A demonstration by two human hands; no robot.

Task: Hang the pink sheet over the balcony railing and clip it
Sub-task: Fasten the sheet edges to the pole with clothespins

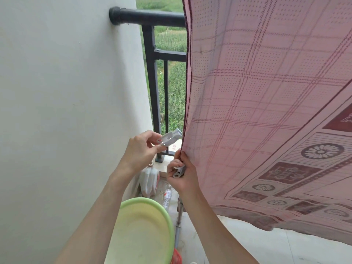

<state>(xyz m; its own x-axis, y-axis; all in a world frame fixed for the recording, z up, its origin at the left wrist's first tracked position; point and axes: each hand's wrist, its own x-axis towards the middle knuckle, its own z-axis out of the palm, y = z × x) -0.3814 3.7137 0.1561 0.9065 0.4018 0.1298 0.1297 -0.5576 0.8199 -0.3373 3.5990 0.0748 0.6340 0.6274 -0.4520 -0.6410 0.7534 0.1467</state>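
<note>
The pink sheet is hung over the black railing. Its left edge and a white clip are gripped by the right hand. Another white clip is pinched by the left hand.

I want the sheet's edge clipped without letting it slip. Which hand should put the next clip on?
The left hand: it pinches a white clip free, right beside the pink sheet edge. The right hand grips that edge, with another clip tucked in its fingers.
</note>
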